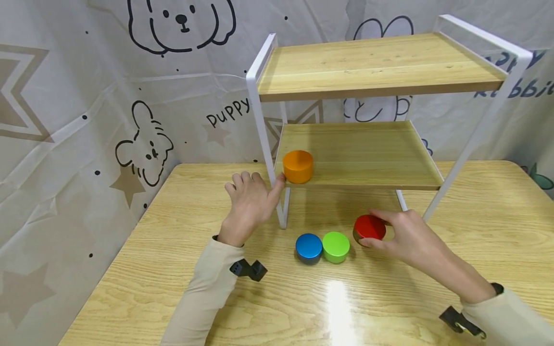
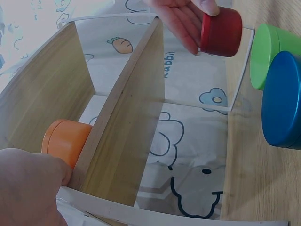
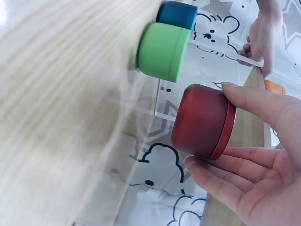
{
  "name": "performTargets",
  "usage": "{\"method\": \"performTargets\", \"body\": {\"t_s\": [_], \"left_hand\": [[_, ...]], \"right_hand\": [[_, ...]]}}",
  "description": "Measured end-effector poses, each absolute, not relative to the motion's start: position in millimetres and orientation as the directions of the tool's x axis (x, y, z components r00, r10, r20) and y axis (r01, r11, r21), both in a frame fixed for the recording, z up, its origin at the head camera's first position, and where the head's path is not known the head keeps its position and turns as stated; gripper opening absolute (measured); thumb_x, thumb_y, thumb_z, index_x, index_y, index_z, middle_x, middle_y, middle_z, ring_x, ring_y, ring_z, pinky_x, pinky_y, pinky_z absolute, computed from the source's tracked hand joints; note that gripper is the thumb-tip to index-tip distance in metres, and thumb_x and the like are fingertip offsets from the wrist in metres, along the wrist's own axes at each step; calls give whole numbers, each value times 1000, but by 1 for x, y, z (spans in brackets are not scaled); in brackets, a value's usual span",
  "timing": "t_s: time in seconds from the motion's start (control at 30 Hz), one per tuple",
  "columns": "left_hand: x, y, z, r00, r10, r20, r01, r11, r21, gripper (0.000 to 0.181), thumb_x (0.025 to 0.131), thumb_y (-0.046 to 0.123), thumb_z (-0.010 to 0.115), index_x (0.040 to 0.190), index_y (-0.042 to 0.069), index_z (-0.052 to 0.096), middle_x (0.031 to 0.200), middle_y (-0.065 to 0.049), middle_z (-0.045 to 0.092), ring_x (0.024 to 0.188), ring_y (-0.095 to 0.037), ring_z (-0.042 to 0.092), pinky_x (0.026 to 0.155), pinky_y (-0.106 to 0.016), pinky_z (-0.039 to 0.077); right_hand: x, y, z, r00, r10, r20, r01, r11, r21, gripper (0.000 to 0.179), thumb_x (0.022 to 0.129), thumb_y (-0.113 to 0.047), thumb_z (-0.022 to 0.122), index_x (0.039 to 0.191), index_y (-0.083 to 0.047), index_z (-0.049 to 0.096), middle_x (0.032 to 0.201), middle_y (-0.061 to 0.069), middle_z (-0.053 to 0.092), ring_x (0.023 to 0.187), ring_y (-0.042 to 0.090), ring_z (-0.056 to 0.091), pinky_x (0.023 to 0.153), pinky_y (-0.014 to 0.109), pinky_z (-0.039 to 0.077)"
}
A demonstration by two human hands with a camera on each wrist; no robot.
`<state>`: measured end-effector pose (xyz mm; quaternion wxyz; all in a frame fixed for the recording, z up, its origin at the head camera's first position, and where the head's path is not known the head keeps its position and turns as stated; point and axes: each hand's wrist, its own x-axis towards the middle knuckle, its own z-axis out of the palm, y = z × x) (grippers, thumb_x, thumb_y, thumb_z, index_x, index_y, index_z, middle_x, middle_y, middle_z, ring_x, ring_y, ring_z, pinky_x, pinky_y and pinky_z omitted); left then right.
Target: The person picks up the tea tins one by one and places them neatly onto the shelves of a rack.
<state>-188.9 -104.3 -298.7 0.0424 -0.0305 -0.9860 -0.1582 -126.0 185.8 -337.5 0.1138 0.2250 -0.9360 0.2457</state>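
One shelved, three not.
Orange tin (image 1: 298, 166) at left front corner of lower board (image 1: 363, 154), beside relaxed left hand (image 1: 252, 202); right hand (image 1: 404, 235) pinches red tin (image 1: 370, 228) below the front edge; blue tin (image 1: 309, 247), green tin (image 1: 336, 246) on bench (image 1: 277, 307).

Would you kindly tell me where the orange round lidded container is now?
In the head view, the orange round lidded container sits at the front left corner of the lower wooden shelf, just beside the left hand.
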Motion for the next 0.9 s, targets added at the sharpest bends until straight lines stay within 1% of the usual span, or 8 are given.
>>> {"method": "performTargets", "body": {"t_s": [0.1, 0.27, 0.4, 0.5, 0.73, 0.9], "left_hand": [[-189, -104, -299, -994, 48, 96, 76, 948, 310, 69, 97, 63, 21, 85, 2, 49, 89, -17, 41, 91, -37, 33, 81, -49, 22], [-190, -104, -299, -995, 47, 93, 73, 951, 301, 71, 97, 64, 20, 87, 1, 50, 90, -17, 41, 92, -37, 33, 82, -50, 22], [-190, -103, -298, -995, 41, 88, 65, 953, 296, 70, 97, 64, 20, 87, 1, 50, 90, -17, 41, 93, -37, 33, 82, -50, 22], [-189, -103, -298, -995, 39, 90, 64, 951, 302, 70, 97, 63, 20, 86, 1, 50, 90, -17, 41, 93, -37, 33, 82, -50, 22], [-190, -103, -299, -995, 44, 95, 72, 946, 316, 70, 97, 63, 20, 84, 1, 50, 90, -17, 41, 92, -37, 33, 82, -50, 22], [-190, -103, -298, -995, 39, 88, 65, 949, 310, 71, 96, 64, 19, 85, 1, 50, 91, -17, 41, 92, -37, 33, 82, -50, 22]], "right_hand": [[-127, 186, -332, -874, -368, 317, -474, 788, -392, 57, 71, -28, 85, 111, 9, 66, 88, 15, 71, 63, 14, 60, 53, 23, 45], [-128, 184, -324, -866, -377, 329, -485, 795, -364, 54, 71, -27, 85, 110, 7, 67, 83, 9, 71, 60, 9, 54, 52, 23, 43], [-128, 182, -320, -857, -387, 341, -498, 792, -353, 52, 70, -24, 85, 109, 6, 68, 83, 9, 71, 60, 10, 55, 53, 24, 44], [-127, 181, -316, -855, -391, 340, -501, 791, -350, 52, 70, -25, 86, 108, 6, 68, 83, 9, 71, 61, 11, 56, 54, 25, 45], [-126, 178, -308, -847, -402, 348, -515, 785, -344, 55, 70, -26, 86, 110, 7, 67, 87, 13, 72, 62, 12, 59, 53, 23, 45], [-126, 176, -303, -830, -411, 377, -536, 774, -338, 52, 69, -24, 86, 109, 5, 69, 86, 12, 72, 63, 13, 59, 53, 24, 45]]}}
